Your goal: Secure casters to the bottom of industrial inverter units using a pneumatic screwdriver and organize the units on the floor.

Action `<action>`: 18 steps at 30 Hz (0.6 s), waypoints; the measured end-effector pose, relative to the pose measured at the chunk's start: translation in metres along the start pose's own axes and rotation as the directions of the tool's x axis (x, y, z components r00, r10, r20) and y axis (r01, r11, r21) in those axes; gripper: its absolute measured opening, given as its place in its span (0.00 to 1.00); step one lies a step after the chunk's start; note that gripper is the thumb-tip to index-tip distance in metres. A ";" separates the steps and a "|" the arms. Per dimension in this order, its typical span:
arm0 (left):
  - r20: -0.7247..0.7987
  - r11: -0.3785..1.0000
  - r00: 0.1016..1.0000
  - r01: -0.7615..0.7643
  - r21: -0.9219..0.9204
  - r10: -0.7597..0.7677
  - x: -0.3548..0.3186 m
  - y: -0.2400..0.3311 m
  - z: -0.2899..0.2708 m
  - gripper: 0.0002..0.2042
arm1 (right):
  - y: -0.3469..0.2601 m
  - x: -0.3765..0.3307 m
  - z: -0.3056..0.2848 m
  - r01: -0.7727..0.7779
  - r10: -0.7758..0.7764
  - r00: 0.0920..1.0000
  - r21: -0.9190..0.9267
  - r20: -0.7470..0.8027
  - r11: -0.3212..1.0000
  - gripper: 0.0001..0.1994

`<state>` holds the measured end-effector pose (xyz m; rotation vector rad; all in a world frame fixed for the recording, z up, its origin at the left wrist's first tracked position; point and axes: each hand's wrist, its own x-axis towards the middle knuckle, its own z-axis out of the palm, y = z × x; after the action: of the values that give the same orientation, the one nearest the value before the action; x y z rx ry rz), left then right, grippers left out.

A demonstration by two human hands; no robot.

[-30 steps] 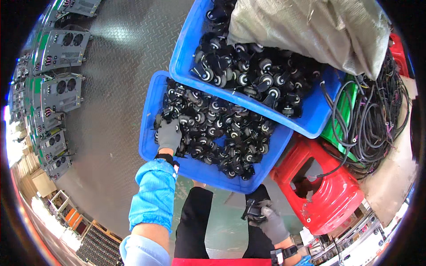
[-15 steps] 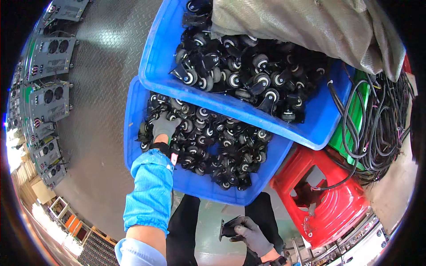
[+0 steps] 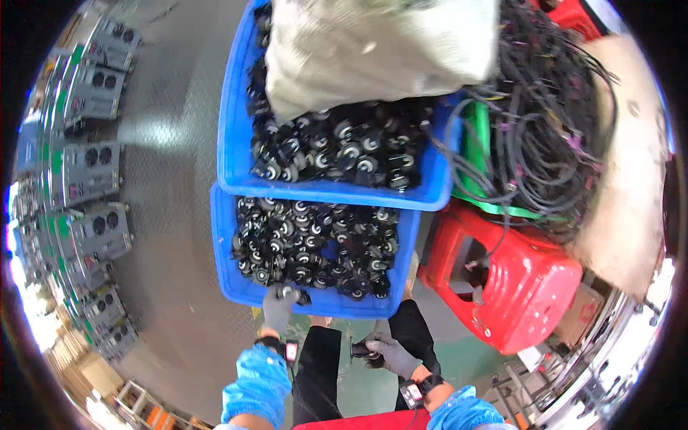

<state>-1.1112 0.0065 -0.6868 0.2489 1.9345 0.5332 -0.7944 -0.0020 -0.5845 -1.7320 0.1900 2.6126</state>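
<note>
My left hand [image 3: 276, 309], in a grey glove, is at the near edge of the lower blue tub [image 3: 347, 309], closed on a black caster [image 3: 304, 297]. Nearer to me, between my knees, my gloved right hand [image 3: 396, 357] grips another dark caster [image 3: 360, 350] with its flat mounting plate pointing left. A heap of black swivel casters [image 3: 312, 240] with pale wheel hubs fills much of the lower tub. Behind and partly over it stands a second blue tub [image 3: 322, 195], holding more such casters [image 3: 349, 153].
A pale woven sack [image 3: 380, 57] covers part of the upper tub. At right are a red plastic stool [image 3: 530, 294], coiled black cables [image 3: 534, 136] over a green crate [image 3: 476, 143], and a tan board [image 3: 623, 158]. Grey units with fans [image 3: 92, 165] line the left.
My left hand has come out of the heap in the lower tub toward me, bringing a caster. My right hand still holds its caster. The whole view has shifted.
</note>
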 end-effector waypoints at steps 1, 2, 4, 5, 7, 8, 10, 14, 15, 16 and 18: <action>-0.004 0.994 0.999 0.042 0.105 -0.042 -0.026 0.002 0.004 0.17 | 0.001 -0.013 0.000 0.039 -0.039 0.999 0.012 -0.037 0.999 0.17; 0.015 0.991 0.999 -0.032 0.132 0.030 -0.050 0.006 0.011 0.17 | 0.001 -0.028 -0.001 0.046 -0.044 0.992 0.018 -0.118 0.999 0.17; 0.136 0.994 0.991 -0.030 0.106 0.015 -0.099 0.022 0.017 0.16 | -0.004 -0.073 -0.009 0.164 -0.159 0.982 0.037 -0.103 0.986 0.17; 0.200 0.995 0.980 -0.027 0.094 0.007 -0.126 0.031 0.022 0.15 | -0.006 -0.101 -0.014 0.184 -0.177 0.972 0.034 -0.155 0.982 0.17; 0.344 0.992 0.937 0.025 0.124 -0.066 -0.161 0.062 0.038 0.11 | -0.016 -0.160 -0.028 0.318 -0.304 0.936 0.056 -0.175 0.946 0.18; 0.353 0.989 0.931 0.041 0.140 -0.089 -0.178 0.079 0.053 0.10 | -0.020 -0.194 -0.036 0.363 -0.340 0.913 0.068 -0.227 0.929 0.19; 0.455 0.962 0.888 -0.176 0.208 0.064 -0.209 0.116 0.086 0.10 | -0.028 -0.267 -0.056 0.550 -0.500 0.798 0.067 -0.336 0.833 0.19; 0.620 0.817 0.716 -0.540 0.201 0.321 -0.272 0.206 0.166 0.15 | -0.051 -0.408 -0.113 0.798 -0.614 0.468 0.005 -0.635 0.603 0.19; 0.653 0.777 0.681 -0.590 0.220 0.332 -0.289 0.232 0.192 0.17 | -0.059 -0.443 -0.134 0.841 -0.662 0.331 -0.107 -0.673 0.530 0.16; 0.685 0.792 0.607 -0.606 0.073 0.402 -0.309 0.258 0.215 0.17 | -0.070 -0.470 -0.152 0.910 -0.651 0.145 -0.158 -0.745 0.384 0.14; 0.741 0.412 0.303 -0.910 0.039 0.600 -0.351 0.312 0.252 0.18 | -0.099 -0.529 -0.200 0.915 -0.629 -0.079 -0.307 -0.773 0.263 0.12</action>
<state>-0.7583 0.2012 -0.3386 1.6020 1.0718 0.4919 -0.3972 0.1113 -0.1857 -1.8182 -0.3519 0.6958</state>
